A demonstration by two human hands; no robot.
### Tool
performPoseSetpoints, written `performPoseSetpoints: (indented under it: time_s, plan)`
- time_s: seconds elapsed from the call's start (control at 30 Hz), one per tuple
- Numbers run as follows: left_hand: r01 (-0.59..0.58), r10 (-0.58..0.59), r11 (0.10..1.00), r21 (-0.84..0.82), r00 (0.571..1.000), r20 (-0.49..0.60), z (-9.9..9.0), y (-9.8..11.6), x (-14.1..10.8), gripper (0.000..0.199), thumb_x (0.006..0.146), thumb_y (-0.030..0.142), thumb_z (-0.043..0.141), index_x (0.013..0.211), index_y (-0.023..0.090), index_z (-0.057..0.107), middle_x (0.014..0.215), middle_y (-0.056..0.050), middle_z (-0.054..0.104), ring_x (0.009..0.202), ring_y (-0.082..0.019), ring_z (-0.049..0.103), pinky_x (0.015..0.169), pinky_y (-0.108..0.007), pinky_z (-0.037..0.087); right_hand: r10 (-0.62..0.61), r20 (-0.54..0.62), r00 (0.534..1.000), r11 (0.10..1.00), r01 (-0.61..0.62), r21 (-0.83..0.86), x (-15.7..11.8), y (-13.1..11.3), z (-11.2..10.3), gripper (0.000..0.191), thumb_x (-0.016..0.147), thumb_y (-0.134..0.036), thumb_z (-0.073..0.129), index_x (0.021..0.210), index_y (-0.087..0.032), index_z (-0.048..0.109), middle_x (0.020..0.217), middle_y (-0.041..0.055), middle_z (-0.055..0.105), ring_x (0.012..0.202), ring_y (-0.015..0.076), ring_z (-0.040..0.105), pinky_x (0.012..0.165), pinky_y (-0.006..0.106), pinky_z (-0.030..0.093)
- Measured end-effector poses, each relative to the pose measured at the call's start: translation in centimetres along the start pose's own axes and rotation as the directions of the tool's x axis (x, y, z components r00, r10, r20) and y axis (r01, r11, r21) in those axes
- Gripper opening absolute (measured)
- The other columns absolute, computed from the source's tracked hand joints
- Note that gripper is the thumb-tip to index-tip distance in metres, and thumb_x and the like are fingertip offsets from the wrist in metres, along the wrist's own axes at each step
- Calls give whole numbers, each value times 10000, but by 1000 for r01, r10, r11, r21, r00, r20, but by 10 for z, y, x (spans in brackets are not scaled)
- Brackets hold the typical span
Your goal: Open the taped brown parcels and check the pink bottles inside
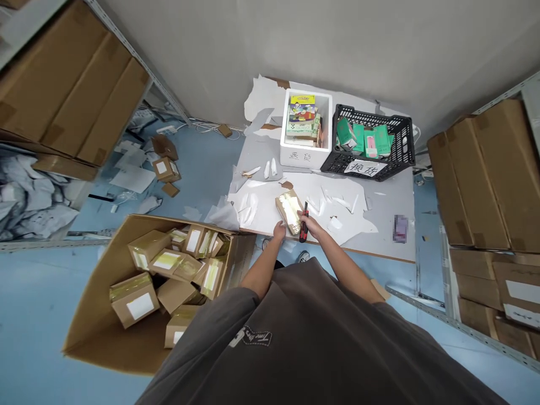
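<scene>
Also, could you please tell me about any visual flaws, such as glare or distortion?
Head view: tall brown cardboard boxes lean at both edges, suggesting wide-angle distortion; same view, pale sheen on the small brown cardboard parcel may be glare; there too, coarse pixelation masks a patch of the white-covered table.

Knife (304, 226) is appearing too small for blade detail; shirt (337, 337) is hiding part of carton (95, 295); blur is masking purple item (400, 229).
</scene>
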State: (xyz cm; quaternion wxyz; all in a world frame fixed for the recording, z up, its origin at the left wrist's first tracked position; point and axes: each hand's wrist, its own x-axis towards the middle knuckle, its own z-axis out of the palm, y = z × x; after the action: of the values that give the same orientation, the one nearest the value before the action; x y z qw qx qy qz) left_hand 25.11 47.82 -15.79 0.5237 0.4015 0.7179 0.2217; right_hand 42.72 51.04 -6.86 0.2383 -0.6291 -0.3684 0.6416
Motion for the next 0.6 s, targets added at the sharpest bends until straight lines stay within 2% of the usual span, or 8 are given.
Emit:
performPoseSetpoints:
  time_s: [0.1,0.17,0.23,0.3,0.37,0.43,0.5,0.6]
  plan:
    - [19,-13,998,59,995,-102,-16,5,1,614,1042,291,466,1629,122,527,1510,-198,691,1413,-318,662,1233,-509,507,-12,-17,1000,994,10,-111,3,6,7,451,796,-232,625,1212,-239,799,1404,69,754,1384,241,635,1216,387,479]
    - [-93,123,975,202,982,-141,-32,15,4,625,1052,293,454,1655,134,499,1678,-174,545,1583,-283,494,1333,-449,382,-35,-64,997,995,29,-96,3,10,8,341,806,-251,642,1113,-232,788,1337,75,773,1278,230,684,1150,369,525]
    - [-284,325,858,428,945,-25,-46,30,9,692,1052,379,528,1696,141,440,1798,-156,367,1690,-287,301,1375,-436,290,-51,-145,988,999,48,-24,5,11,7,207,854,-337,681,1014,-216,733,1139,77,796,1049,209,741,984,331,598]
    - [-438,403,675,593,893,201,-53,46,14,942,976,525,696,1750,137,324,1860,-165,177,1738,-335,107,1386,-473,243,-52,-195,979,997,63,47,8,7,5,286,903,-495,722,940,-223,642,861,31,746,763,177,714,747,281,609]
    - [-480,345,557,678,876,336,-53,60,20,1232,845,633,841,1779,127,216,1868,-194,50,1737,-387,-9,1385,-523,219,-43,-175,984,996,55,64,13,-2,4,426,916,-628,748,931,-249,554,648,-46,631,534,149,604,537,243,529]
    - [-445,278,529,722,895,348,-49,68,24,1383,772,676,899,1788,110,150,1859,-227,16,1733,-408,-25,1381,-538,220,-29,-121,992,1000,30,6,20,-14,5,481,924,-666,771,971,-269,503,547,-93,562,415,141,514,426,231,447]
    - [-415,260,547,727,910,324,-44,70,26,1463,743,694,917,1790,89,94,1854,-244,15,1735,-396,-1,1382,-502,232,-12,-87,996,996,5,-86,31,-27,9,464,966,-648,760,1006,-269,494,521,-91,575,390,154,526,408,235,441]
    - [-398,274,560,727,917,291,-39,68,27,1528,714,718,927,1786,61,59,1852,-255,13,1737,-381,6,1392,-462,213,18,-43,999,966,-29,-257,50,-46,20,360,1078,-567,647,974,-236,554,553,-35,639,441,165,612,473,235,490]
